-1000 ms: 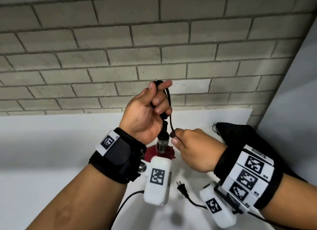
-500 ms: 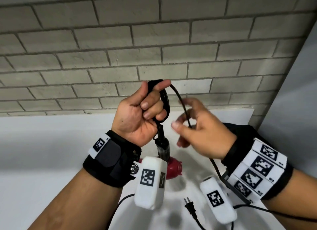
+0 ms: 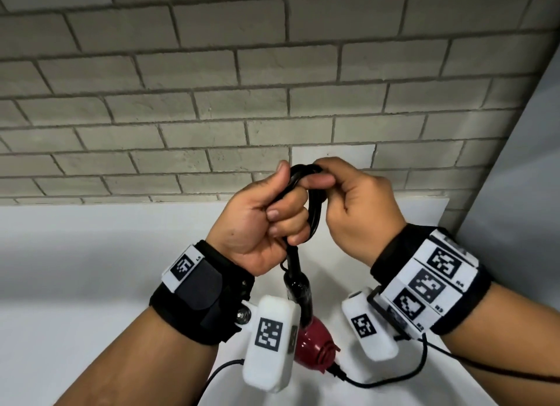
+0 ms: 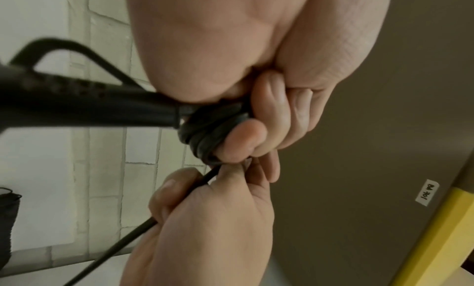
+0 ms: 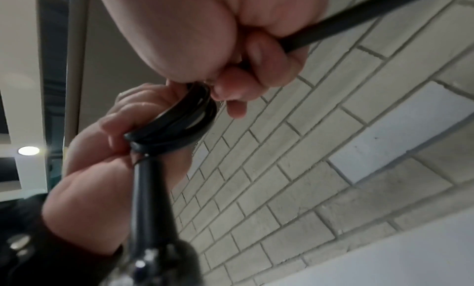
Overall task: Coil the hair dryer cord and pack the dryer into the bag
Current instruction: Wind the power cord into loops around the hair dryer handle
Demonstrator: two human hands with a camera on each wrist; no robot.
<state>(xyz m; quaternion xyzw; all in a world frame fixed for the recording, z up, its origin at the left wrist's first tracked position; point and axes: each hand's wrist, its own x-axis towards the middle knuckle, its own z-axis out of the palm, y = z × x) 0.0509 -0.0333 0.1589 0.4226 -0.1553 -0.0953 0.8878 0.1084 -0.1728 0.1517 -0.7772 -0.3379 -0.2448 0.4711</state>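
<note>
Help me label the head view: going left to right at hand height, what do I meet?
left hand gripping the coiled cord → right hand pinching the coil's top. The dryer hangs below, so it is left out of the order.

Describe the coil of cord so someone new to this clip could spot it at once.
Start at the grey brick wall and drop to the two raised hands in front of it. Between them, the left hand grips a small bundle of black loops, the coil, above the dryer. Unlike the single loose strand on the table, it is several turns stacked together.
</note>
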